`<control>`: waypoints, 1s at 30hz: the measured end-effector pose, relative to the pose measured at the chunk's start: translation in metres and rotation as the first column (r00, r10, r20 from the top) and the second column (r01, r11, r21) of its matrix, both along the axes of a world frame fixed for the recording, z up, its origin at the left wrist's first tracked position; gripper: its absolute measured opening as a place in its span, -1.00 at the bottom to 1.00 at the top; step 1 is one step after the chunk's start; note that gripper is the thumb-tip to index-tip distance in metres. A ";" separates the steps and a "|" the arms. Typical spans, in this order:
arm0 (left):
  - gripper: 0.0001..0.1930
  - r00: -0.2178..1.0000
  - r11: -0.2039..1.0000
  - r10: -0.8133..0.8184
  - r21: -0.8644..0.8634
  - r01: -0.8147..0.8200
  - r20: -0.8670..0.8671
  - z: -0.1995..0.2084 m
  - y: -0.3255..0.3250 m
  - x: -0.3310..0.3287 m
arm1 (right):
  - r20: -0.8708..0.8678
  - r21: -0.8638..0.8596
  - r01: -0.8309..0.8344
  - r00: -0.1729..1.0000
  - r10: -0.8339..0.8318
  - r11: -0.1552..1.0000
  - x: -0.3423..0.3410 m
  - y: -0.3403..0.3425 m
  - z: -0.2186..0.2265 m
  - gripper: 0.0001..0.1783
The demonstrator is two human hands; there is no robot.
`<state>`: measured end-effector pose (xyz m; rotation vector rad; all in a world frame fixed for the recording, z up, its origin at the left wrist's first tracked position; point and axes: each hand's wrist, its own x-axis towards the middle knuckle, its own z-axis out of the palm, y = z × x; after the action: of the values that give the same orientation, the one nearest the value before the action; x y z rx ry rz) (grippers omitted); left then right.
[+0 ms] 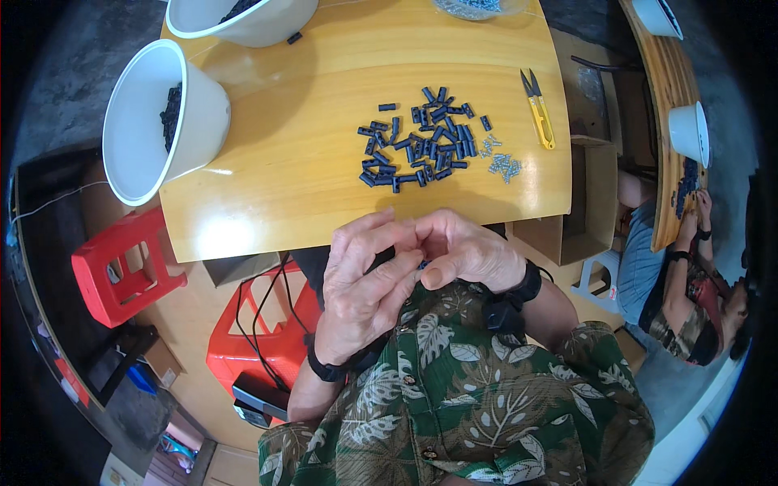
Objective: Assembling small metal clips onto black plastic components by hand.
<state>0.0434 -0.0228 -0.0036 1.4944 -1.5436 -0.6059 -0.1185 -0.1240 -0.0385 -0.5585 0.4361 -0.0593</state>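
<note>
Just off the near edge of the wooden table [324,162], my left hand [369,279] and my right hand [466,251] meet in front of my chest. Both are closed, with their fingertips bent together. A tiny dark blue bit shows between them; the fingers cover most of it, so its kind cannot be told. Beyond my hands lies a loose pile of short black tubular plastic pieces [421,142]. To the right of that pile is a small heap of silver screws [504,167]. Yellow-handled thread snips [537,113] lie farther right, points away from me.
A white tub [121,138] with black pieces leans at the table's left; another white tub [275,20] stands behind it. A clear bowl [506,10] sits at the far edge. Red stools [121,267] and a cardboard box [592,198] flank the table. Another person [681,292] works at right.
</note>
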 end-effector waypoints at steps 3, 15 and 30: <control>-0.67 1.000 1.000 -0.010 -0.006 0.010 -0.027 -0.001 0.000 0.000 | 0.045 0.053 0.026 0.999 -0.028 0.998 0.001 0.004 -0.003 -0.63; -0.70 0.997 0.999 0.010 -0.039 -0.013 -0.075 -0.006 -0.002 -0.002 | 0.161 0.232 0.157 0.967 -0.197 0.960 0.006 0.014 -0.010 -0.69; -0.74 0.464 0.520 0.851 0.508 -0.687 -0.243 -0.048 0.086 0.045 | -0.027 -0.921 0.219 0.790 -0.613 0.323 0.000 -0.003 0.002 -0.93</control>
<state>0.0885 0.0634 -0.0517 1.9289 -0.2338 -0.6072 -0.1185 -0.1269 -0.0368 -1.5432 0.9545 -0.7767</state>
